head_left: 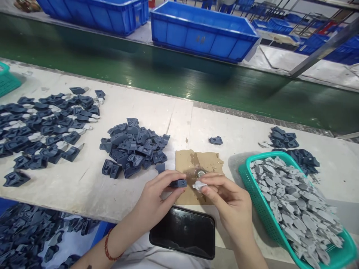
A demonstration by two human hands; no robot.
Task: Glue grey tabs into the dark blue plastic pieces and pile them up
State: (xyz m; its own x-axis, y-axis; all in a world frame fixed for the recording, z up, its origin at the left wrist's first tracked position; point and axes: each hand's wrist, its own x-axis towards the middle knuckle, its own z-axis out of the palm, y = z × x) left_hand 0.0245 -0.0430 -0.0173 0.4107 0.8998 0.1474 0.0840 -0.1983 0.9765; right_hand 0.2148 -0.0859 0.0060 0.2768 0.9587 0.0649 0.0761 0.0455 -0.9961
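Between thumb and fingers, my left hand (159, 198) grips a dark blue plastic part (178, 183), its narrow end facing right. Pinched in my right hand (228, 198) is a small light grey plastic piece (199, 185), pointing left toward the blue part; a small gap separates the two. Both hands are over a stained piece of brown cardboard (183, 164), on which a small round metal cap or dish (201, 173) sits. Left of my hands lies a heap of dark blue parts (137, 145). To the right stands a green basket (254, 194) full of light grey pieces (297, 203).
A black phone (182, 231) lies at the table's front edge. Joined blue-and-grey parts (50, 123) spread across the left. More blue parts (283, 138) lie behind the basket, and one (215, 140) lies alone. Beyond runs a green conveyor belt (157, 71) with blue crates (199, 33) behind it.
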